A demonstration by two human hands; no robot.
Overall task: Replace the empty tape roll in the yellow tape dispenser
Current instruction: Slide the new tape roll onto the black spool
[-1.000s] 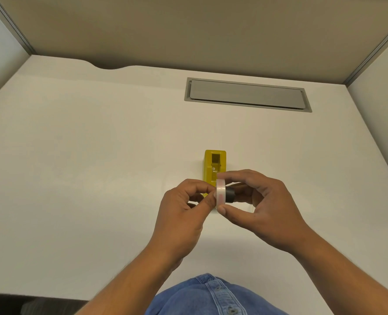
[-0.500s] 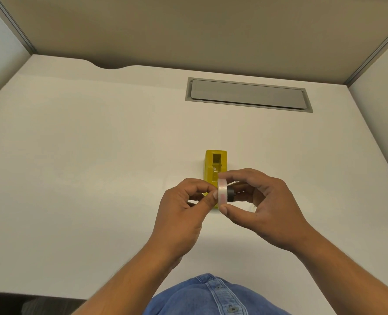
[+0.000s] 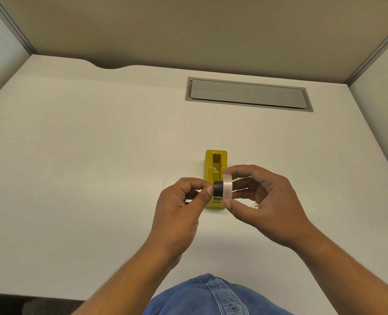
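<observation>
The yellow tape dispenser (image 3: 215, 160) stands on the white desk (image 3: 97, 155), its open slot facing up, with its near end hidden behind my fingers. Just above that end, my right hand (image 3: 263, 201) pinches a clear tape roll (image 3: 227, 186) on edge between thumb and forefinger. A black hub (image 3: 218, 190) sticks out of the roll's left side. My left hand (image 3: 179, 210) grips this hub with its fingertips. I cannot tell how deep the hub sits in the roll.
A grey cable hatch (image 3: 247, 94) is set into the desk behind the dispenser. Beige partition walls close off the back and both sides. The desk's front edge runs below my forearms, above my blue denim shirt (image 3: 211, 296).
The black hub showed on the right side of the roll before and now shows on its left, in my left fingertips. The roll has shifted slightly right.
</observation>
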